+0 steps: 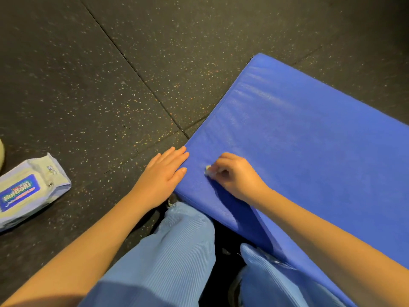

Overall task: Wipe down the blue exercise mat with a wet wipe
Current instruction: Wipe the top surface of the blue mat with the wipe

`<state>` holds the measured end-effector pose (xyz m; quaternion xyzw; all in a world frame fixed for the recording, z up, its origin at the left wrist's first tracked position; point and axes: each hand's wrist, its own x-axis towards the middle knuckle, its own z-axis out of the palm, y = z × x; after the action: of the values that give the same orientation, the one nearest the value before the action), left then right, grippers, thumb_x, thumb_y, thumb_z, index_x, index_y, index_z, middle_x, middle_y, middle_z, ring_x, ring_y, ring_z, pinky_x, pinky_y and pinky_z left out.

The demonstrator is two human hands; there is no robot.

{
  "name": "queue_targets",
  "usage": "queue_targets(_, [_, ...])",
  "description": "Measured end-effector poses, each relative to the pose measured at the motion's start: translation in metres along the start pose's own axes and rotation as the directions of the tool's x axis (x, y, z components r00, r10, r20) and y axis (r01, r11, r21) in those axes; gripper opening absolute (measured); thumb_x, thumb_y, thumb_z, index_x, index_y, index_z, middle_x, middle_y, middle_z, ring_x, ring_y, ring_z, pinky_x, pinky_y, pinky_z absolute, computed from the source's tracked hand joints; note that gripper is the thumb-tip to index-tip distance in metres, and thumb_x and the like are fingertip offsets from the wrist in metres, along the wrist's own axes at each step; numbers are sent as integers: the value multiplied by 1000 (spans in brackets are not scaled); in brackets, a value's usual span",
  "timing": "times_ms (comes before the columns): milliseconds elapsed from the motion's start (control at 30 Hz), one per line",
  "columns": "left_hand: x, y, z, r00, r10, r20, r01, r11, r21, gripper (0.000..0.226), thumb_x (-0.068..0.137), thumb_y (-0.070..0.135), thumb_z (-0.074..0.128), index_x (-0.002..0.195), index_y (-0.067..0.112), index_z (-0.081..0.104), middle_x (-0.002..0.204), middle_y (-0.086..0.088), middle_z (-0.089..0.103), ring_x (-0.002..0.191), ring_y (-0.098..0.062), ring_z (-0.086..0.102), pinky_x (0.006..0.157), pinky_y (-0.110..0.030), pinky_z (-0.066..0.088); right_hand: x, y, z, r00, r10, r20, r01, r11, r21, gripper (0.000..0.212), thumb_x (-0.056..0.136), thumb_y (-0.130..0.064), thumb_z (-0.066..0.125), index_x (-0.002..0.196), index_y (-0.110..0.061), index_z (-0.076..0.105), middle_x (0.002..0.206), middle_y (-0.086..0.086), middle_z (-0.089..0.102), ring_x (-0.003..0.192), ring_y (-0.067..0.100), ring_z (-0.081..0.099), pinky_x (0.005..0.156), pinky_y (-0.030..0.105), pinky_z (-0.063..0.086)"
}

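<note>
Dark rubber flooring (pixel 110 85), flecked with pale specks and crossed by thin seams, fills the top and left of what we see. We are crouched low over it, our knees in light blue ribbed trousers (pixel 177 251) at the bottom of the view.

On the floor to our right lies the blue mat (pixel 309 134), thick and padded. It runs from its far corner near the top down past our right knee and out of view at the right edge. Its top skin shows faint creases and a dull sheen towards the far end.

Our left hand (pixel 164 171) lies flat with the fingers straight and close together. The fingertips touch the near left edge of the mat, and the hand grasps nothing.

Our right hand (pixel 234 176) rests on top of the mat just beside the left one, close to that same edge. Its fingers are curled down and pinch a small wad of wet wipe (pixel 208 170) against the blue surface. Only a pale scrap of the wipe shows past the fingertips, and the rest is hidden under the hand.

Well apart from the mat, at the left edge of the view, a pack of wipes (pixel 28 191) lies flat on the floor. It is pale with a blue label, and its print is too blurred for us to read with certainty.
</note>
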<state>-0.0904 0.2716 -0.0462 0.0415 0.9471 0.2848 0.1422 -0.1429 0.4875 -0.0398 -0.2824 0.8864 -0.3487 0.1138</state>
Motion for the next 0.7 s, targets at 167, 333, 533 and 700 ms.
queue_targets(167, [-1, 2, -3, 999, -34, 14, 35, 999, -38, 64, 89, 45, 19, 149, 26, 30, 155, 18, 17, 147, -6, 7, 115, -26, 0, 10, -20, 22, 999, 23, -44, -23, 1000, 8, 7, 84, -5, 70, 87, -9, 74, 86, 6, 66, 78, 24, 65, 70, 30, 50])
queue_targets(333, [-9, -4, -4, 999, -47, 21, 47, 998, -44, 61, 92, 44, 20, 150, 27, 26, 146, 27, 9, 146, -5, 7, 116, -27, 1, 42, -1, 1, 1000, -2, 26, 4, 997, -79, 7, 88, -12, 69, 91, -10, 75, 91, 7, 66, 83, 24, 64, 71, 29, 49])
queue_targets(533, [-17, -8, -3, 998, -56, 3, 56, 997, -60, 67, 89, 52, 21, 150, 25, 30, 149, 23, 18, 145, -7, 13, 117, -27, 7, 60, 2, 14, 971, 211, -112, -224, 967, -120, 16, 90, -2, 59, 100, -5, 72, 101, 12, 65, 90, 30, 62, 75, 33, 48])
queue_targets(700, [-26, -9, -4, 996, -89, -7, 87, 987, -135, 59, 93, 43, 31, 149, 25, 30, 145, 27, 18, 144, -5, 18, 119, -30, 14, 77, 7, -1, 987, 164, -6, -163, 976, -141, 11, 90, -11, 65, 96, -6, 74, 98, 12, 69, 91, 30, 63, 72, 26, 42])
